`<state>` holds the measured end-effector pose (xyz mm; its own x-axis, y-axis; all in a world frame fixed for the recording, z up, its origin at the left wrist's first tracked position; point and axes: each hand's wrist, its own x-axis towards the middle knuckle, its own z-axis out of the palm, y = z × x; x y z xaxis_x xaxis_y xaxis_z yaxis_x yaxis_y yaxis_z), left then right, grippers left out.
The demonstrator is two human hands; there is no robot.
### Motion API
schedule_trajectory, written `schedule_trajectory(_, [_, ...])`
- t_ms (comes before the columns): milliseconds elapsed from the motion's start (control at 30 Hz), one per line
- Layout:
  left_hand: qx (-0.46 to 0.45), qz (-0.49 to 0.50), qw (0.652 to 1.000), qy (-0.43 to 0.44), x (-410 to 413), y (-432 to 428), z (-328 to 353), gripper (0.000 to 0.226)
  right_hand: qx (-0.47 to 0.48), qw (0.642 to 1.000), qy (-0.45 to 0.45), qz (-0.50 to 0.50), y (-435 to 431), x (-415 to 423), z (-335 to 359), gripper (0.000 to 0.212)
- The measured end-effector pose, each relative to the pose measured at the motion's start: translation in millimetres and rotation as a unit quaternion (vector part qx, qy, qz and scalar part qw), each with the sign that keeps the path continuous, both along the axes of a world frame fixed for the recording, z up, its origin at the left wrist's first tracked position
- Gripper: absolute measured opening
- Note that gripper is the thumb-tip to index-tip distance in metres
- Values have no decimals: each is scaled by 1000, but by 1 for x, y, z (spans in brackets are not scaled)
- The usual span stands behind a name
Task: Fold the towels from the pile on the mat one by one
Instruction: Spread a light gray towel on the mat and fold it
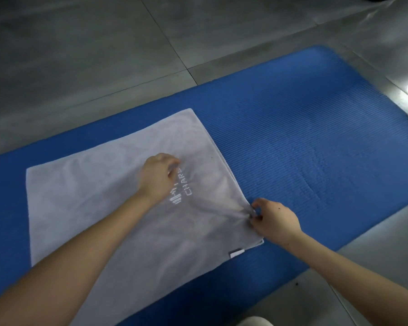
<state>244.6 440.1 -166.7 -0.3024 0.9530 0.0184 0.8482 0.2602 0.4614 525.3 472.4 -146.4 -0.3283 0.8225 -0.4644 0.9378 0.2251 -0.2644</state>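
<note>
While the grey towel [118, 208] lies spread nearly flat on the blue mat [316, 137], the right hand [275, 220] pinches its right edge between thumb and curled fingers, and the cloth gathers into creases there. The left hand [159, 175] sits on the towel's middle, just beside the white lettering [181, 189], fingers bent down onto the cloth; blur hides whether they grip it. A small white tag [237, 253] shows at the near right corner
</note>
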Motion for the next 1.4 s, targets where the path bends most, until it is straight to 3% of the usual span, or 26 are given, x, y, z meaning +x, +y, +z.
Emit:
schedule_trajectory(200, [-37, -34, 997, 62, 9, -117, -8, 37, 62, 997, 36, -26, -13, 17, -3, 37])
schedule_trajectory(467, [-138, -62, 981, 120, 10, -227, -18, 48, 3, 990, 104, -92, -44, 28, -17, 28])
schedule_trajectory(667, [-275, -122, 942, 151, 33, -260, -15, 60, 40, 993, 50, -100, -49, 25, -21, 29])
schedule_trajectory(767, [-293, -140, 931, 169, 28, -266, -13, 61, 91, 993, -22, -72, -58, 18, -20, 30])
schedule_trajectory(833, [-287, -135, 935, 158, 27, -266, -10, 58, 105, 991, -16, -84, -64, 16, -21, 26])
schedule_trajectory(933, [-247, -124, 950, 144, 26, -256, 3, 58, 62, 989, 36, -133, -61, 19, -22, 17])
schedule_trajectory(1033, [-193, -120, 965, 134, 25, -245, 14, 63, -34, 972, 108, -205, -49, 18, -14, 24])
schedule_trajectory(1100, [-186, -109, 969, 122, 26, -238, 18, 68, -92, 944, 192, -254, -44, 12, 0, 30])
schedule_trajectory(1167, [-204, -72, 974, 71, 25, -231, 25, 74, -136, 906, 288, -278, -42, -1, 18, 20])
schedule_trajectory(1233, [-222, -7, 975, -6, 17, -222, 40, 73, -155, 890, 344, -255, -44, -23, 43, 10])
schedule_trajectory(1333, [-246, 33, 965, -86, -14, -209, 81, 34, -120, 895, 394, -173, -56, -73, 78, 11])
schedule_trajectory(1400, [-276, 44, 955, -99, -44, -204, 116, 21, -90, 910, 396, -89, -71, -111, 95, 8])
